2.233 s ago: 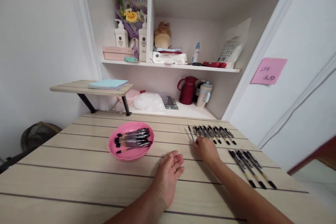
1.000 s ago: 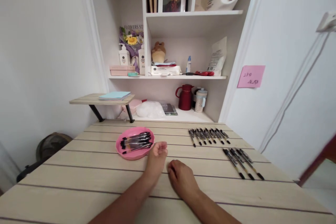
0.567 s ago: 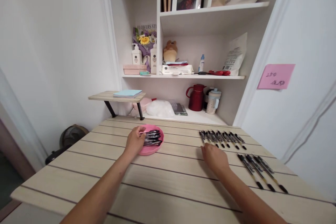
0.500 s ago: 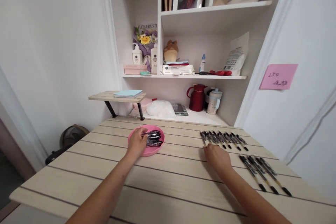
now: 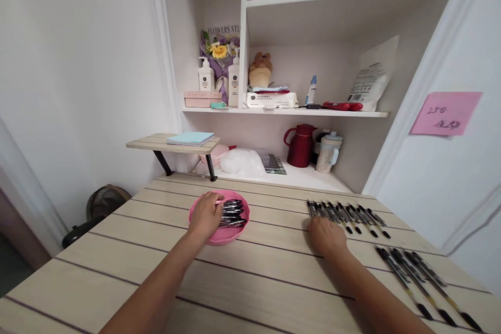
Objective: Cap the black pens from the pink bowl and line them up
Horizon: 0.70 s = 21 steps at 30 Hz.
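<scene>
While the left hand (image 5: 206,214) curls over pens (image 5: 233,213) in the pink bowl (image 5: 223,240), the right hand (image 5: 327,236) curls beside a pen row (image 5: 349,217) on the tabletop (image 5: 250,292), maybe to straighten it, but any grip is hidden.

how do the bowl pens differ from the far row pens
The bowl pens lie bunched in the bowl; the row pens side by side on the table. Bowl pens run roughly left to right; row pens slant front to back. The left hand is over the bowl pens, the right hand by the row pens. Both show black parts.
</scene>
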Motion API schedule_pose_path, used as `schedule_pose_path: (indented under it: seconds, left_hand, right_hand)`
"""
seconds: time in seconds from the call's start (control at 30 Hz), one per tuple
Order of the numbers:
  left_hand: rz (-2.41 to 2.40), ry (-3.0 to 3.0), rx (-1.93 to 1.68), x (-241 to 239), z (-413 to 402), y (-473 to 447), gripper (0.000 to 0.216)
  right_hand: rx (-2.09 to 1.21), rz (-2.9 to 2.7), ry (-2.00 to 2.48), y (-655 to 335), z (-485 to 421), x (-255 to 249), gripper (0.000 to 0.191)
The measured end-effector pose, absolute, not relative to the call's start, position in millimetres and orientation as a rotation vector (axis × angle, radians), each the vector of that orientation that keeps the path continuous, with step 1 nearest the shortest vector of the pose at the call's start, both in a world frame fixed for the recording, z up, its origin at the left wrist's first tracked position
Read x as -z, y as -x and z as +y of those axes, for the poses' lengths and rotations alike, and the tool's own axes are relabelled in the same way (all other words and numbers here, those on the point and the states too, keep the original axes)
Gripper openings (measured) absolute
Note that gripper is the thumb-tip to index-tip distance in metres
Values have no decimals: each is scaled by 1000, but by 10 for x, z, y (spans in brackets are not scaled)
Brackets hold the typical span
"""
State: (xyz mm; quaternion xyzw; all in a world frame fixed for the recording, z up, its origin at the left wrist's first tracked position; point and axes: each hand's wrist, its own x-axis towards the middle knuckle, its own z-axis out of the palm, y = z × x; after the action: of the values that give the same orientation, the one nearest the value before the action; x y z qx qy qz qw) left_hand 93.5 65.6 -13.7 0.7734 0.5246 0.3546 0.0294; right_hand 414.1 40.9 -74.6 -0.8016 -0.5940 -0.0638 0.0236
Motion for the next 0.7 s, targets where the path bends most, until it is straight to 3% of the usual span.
schedule_pose_path:
  seconds: [0.23,0.47,0.7]
  left_hand:
    - [1689,-2417,-877,99,740,-850,25]
    - [1734,-2364,-558,57,783,-893,14]
    - [1844,-2268,-497,181,748,-1067,3]
  right_hand:
    - [224,-1873,2461,-4195,365,692,32]
    - [246,-2086,2232,-3854,-84,674,31]
    - [125,-2251,1992,-3448,-590,723,23]
